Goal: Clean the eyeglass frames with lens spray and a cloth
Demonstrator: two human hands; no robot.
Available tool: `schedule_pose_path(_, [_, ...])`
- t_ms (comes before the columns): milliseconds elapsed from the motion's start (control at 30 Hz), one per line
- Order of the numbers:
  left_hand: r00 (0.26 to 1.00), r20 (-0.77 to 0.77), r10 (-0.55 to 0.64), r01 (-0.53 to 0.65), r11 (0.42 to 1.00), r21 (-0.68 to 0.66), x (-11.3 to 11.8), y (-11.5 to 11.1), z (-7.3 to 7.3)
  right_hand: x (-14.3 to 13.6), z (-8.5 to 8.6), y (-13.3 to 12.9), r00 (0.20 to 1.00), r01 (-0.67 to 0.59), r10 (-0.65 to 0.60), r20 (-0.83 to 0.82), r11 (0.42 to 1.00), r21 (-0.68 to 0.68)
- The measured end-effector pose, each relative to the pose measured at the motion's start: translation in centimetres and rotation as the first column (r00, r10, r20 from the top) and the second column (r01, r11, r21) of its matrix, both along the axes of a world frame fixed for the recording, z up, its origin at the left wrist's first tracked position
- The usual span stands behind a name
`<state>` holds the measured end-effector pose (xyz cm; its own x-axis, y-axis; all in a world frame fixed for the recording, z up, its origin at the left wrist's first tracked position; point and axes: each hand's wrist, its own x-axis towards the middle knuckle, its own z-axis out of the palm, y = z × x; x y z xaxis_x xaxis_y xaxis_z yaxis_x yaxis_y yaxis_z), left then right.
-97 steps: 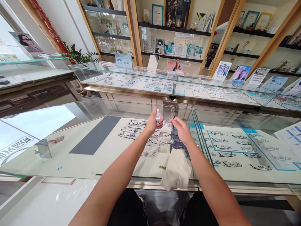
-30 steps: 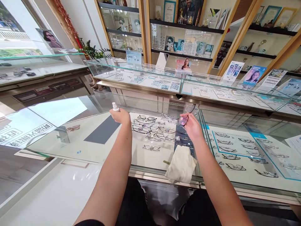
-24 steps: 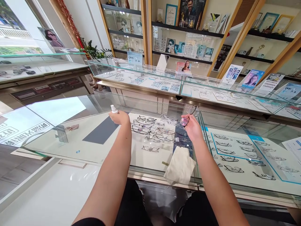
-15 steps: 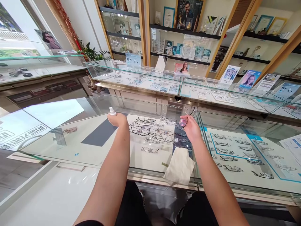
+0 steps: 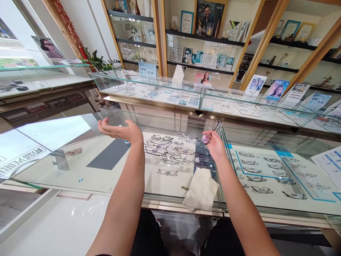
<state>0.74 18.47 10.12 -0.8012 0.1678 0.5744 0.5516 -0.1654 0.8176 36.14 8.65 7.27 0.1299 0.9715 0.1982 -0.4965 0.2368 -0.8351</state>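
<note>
My left hand (image 5: 125, 132) is open above the glass counter (image 5: 160, 186), fingers spread away from the palm. Behind it stands a white spray bottle (image 5: 120, 126), mostly covered by the hand, so I cannot tell whether they touch. In my right hand (image 5: 217, 145) is a pair of eyeglasses (image 5: 206, 139), pinched near one lens; that lens shows a pinkish reflection. A cream cleaning cloth (image 5: 201, 190) lies crumpled at the counter's front edge, below the right hand. Under the glass between my hands are several eyeglass frames (image 5: 167, 172).
Beneath the left forearm's side lies a dark grey mat (image 5: 108, 158). To the right, a glass case (image 5: 262, 174) displays more frames. Another glass display counter (image 5: 160, 94) crosses behind, with leaflet stands (image 5: 255, 85) on it. A white drawer or surface (image 5: 66, 224) is at lower left.
My left hand has let go of the spray bottle and its fingers have opened out. The right hand still holds the eyeglasses. The view has shifted slightly.
</note>
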Motion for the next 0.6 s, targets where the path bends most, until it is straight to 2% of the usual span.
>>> schedule_pose_path(100, [0.962,-0.257,-0.095,0.152,0.965,0.213,3.3,-3.0,2.3,0.3,0.1,0.1,1.0,0.012,-0.012,-0.007,1.0,0.006])
schedule_pose_path(167, [0.9,-0.384,-0.205,0.325,0.903,0.28,6.2,-5.0,3.1,0.5,0.1,0.1,1.0,0.007,-0.007,-0.011,1.0,0.008])
schedule_pose_path(200, [0.84,-0.446,-0.308,0.453,0.851,0.266,7.8,-6.1,3.3,0.6,0.1,0.2,1.0,0.007,-0.007,-0.011,1.0,0.006])
schedule_pose_path(233, [0.721,-0.51,-0.47,0.616,0.772,0.159,9.4,-7.2,3.3,0.7,0.1,0.2,1.0,0.009,-0.009,-0.008,1.0,0.002])
schedule_pose_path(267, [0.538,-0.543,-0.645,0.766,0.643,-0.006,10.8,-8.3,3.3,0.8,0.1,0.2,1.0,0.012,-0.012,-0.003,1.0,-0.001])
schedule_pose_path(300, [0.294,-0.515,-0.805,0.857,0.461,-0.232,12.2,-9.5,3.2,0.9,0.1,0.3,1.0,0.018,-0.018,0.002,1.0,-0.001])
schedule_pose_path(333, [0.059,-0.416,-0.908,0.849,0.264,-0.458,13.4,-10.7,3.1,0.9,0.1,0.3,1.0,0.025,-0.025,0.006,1.0,0.001])
schedule_pose_path(367, [-0.129,-0.285,-0.95,0.758,0.091,-0.646,14.4,-11.9,2.9,0.9,0.2,0.3,0.999,0.031,-0.031,0.01,1.0,0.003])
schedule_pose_path(400, [-0.259,-0.151,-0.954,0.614,-0.042,-0.788,15.3,-13.0,2.6,1.0,0.2,0.4,0.999,0.034,-0.034,0.011,0.999,0.004])
schedule_pose_path(433, [-0.332,-0.032,-0.943,0.452,-0.13,-0.883,16.0,-13.9,2.3,1.0,0.2,0.4,0.999,0.034,-0.034,0.012,0.999,0.005])
schedule_pose_path(467, [-0.368,0.066,-0.927,0.295,-0.184,-0.937,16.6,-14.7,1.9,1.0,0.3,0.4,0.999,0.03,-0.03,0.014,1.0,0.004])
schedule_pose_path(500, [-0.383,0.139,-0.913,0.161,-0.214,-0.963,17.2,-15.4,1.5,1.0,0.3,0.4,1.0,0.024,-0.024,0.017,1.0,0.002])
schedule_pose_path(533, [-0.386,0.189,-0.903,0.058,-0.228,-0.972,17.7,-16.0,1.0,1.0,0.3,0.5,1.0,0.018,-0.018,0.021,1.0,-0.002])
schedule_pose_path(600, [-0.387,0.231,-0.892,-0.07,-0.222,-0.973,18.7,-16.8,-0.1,1.1,0.3,0.5,0.999,0.012,-0.012,0.031,1.0,-0.005])
